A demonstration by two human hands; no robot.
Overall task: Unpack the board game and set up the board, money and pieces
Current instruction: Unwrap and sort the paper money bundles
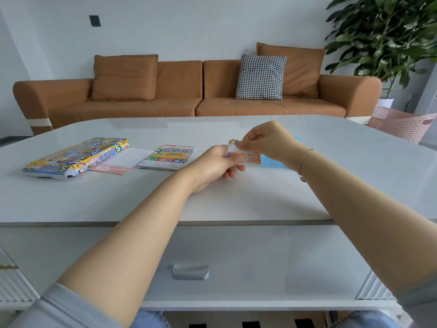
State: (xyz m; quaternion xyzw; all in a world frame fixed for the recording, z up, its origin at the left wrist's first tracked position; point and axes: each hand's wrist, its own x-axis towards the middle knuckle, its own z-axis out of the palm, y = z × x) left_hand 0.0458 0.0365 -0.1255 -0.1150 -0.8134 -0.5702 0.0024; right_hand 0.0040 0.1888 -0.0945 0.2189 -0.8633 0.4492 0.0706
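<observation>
1. The game box lies flat on the white table, its long axis running from near left to far right. Large "S" marks show on its lid and side; the Chinese lettering on its front edge is too small to read surely.
2. Just right of the box lies a pink-and-white sheet, touching or slipping under the box's near corner. Right of that sheet rests the folded game board, printed side up, with coloured squares and Chinese writing I cannot make out.
3. Further right of the box, above the table, the left hand grips a small stack of play money, fingers curled beneath and thumb on top. The top note is orange and white; its long axis runs left to right.
4. The right hand pinches the far upper corner of the stack between thumb and fingertips. A thin bracelet sits on that wrist.
5. Behind the right hand a light blue object lies on the table, mostly hidden.
6. Beyond the table stand a brown sofa with a houndstooth cushion, a leafy plant and a pink basket.
</observation>
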